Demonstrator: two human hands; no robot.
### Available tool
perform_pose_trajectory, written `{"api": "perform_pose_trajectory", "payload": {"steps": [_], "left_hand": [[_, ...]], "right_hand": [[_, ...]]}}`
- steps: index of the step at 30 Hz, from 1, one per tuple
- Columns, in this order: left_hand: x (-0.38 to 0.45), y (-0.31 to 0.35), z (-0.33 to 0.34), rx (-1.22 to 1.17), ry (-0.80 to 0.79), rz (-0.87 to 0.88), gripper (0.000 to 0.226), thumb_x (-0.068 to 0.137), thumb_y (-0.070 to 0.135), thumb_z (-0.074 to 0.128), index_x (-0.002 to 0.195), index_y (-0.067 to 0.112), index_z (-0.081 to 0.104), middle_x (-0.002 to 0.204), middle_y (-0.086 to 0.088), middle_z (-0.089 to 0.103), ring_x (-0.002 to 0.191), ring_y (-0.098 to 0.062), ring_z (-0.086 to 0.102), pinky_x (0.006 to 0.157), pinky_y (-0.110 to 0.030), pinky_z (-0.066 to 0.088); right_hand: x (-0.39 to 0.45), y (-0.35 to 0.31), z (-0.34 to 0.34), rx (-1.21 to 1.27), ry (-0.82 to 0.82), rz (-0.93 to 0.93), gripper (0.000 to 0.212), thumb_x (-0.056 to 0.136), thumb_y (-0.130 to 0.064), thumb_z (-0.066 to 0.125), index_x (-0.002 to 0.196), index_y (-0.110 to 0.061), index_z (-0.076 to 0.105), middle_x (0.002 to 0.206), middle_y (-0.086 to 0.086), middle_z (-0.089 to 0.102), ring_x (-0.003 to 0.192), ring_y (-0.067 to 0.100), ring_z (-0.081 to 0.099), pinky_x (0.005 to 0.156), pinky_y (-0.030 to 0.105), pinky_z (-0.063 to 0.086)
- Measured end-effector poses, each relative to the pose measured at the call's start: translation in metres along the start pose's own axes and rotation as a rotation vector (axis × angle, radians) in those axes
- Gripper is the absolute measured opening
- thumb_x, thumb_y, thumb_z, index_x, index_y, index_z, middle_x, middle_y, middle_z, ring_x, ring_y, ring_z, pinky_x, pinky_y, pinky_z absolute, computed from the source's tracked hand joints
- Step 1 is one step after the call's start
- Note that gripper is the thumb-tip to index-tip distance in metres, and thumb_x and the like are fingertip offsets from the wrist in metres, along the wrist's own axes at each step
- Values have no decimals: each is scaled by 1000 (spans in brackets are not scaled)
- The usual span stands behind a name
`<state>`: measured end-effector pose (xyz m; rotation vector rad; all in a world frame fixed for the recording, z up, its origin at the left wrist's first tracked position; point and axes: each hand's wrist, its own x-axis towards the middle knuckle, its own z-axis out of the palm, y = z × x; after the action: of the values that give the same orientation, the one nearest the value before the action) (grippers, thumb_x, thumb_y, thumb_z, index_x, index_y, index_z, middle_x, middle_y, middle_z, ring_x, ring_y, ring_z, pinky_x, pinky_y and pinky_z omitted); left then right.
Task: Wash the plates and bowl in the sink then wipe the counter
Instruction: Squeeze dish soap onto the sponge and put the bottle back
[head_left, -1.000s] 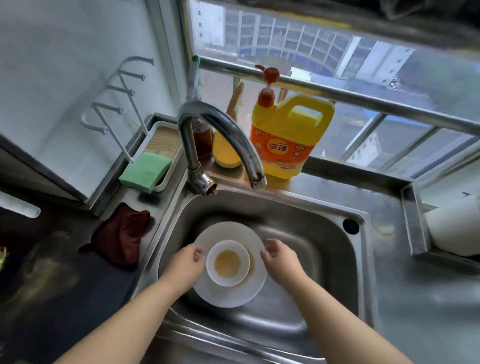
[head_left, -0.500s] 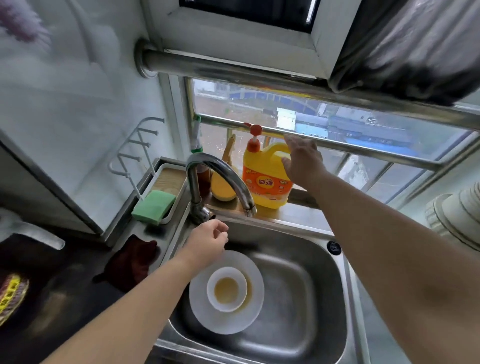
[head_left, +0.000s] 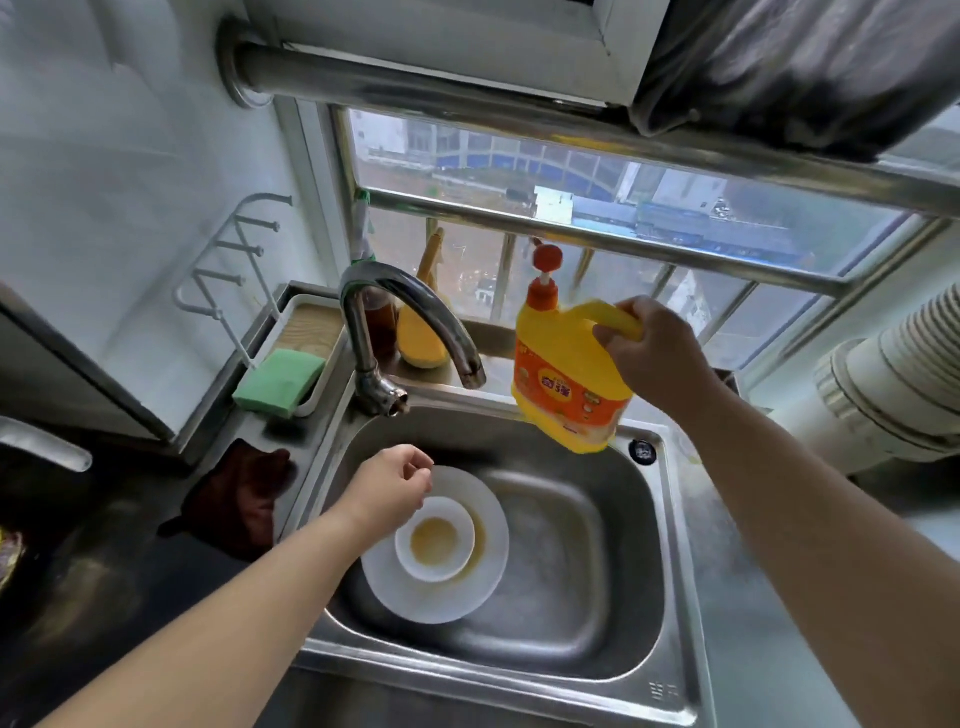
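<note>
A white plate (head_left: 485, 587) lies in the steel sink (head_left: 582, 587), with a small white bowl (head_left: 435, 538) on it holding brownish residue. My right hand (head_left: 649, 348) grips the handle of a yellow dish soap jug (head_left: 569, 384) with a red pump, held in the air over the sink's back edge. My left hand (head_left: 389, 483) hovers just above the plate's left rim, fingers loosely curled, holding nothing. The curved tap (head_left: 410, 317) arches over the sink's back left; no water runs.
A green sponge (head_left: 278, 382) rests in a tray left of the tap. A dark red cloth (head_left: 244, 493) lies on the dark counter left of the sink. A yellow item and a brown bottle stand behind the tap. White stacked dishes (head_left: 893, 379) sit at far right.
My right hand has closed on the soap jug's handle and lifted it off the sill toward the sink. My left hand stays over the plate, slightly lower.
</note>
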<state>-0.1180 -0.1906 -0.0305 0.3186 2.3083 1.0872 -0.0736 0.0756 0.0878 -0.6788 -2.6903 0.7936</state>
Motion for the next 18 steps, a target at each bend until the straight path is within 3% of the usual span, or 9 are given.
{"api": "perform_pose_trajectory", "payload": {"steps": [3,8,18], "left_hand": [[-2,-12,11,10,-26,-50,12,93,12,50,97,18,60,87,-4,69,74,-16,64,72,-28,51],[-9,-33,36,-43,-51,-153,14,92,7,48,96,11,62,90,-13,70,66,-18,61,67,-27,50],[-18,-49,67,-140,-134,-305,12,94,14,49,101,16,60,90,-4,69,73,-16,64,73,-31,52]], "right_hand": [[-39,25,-6,51,-66,68,22,94,-26,57,112,-13,54,91,-1,56,82,17,55,65,24,40],[-85,77,38,49,-222,241,29,93,-32,58,116,-15,52,102,3,56,96,23,59,81,39,54],[-114,105,102,-79,-512,273,42,95,-38,52,133,-20,47,108,-2,60,93,14,57,76,28,54]]}}
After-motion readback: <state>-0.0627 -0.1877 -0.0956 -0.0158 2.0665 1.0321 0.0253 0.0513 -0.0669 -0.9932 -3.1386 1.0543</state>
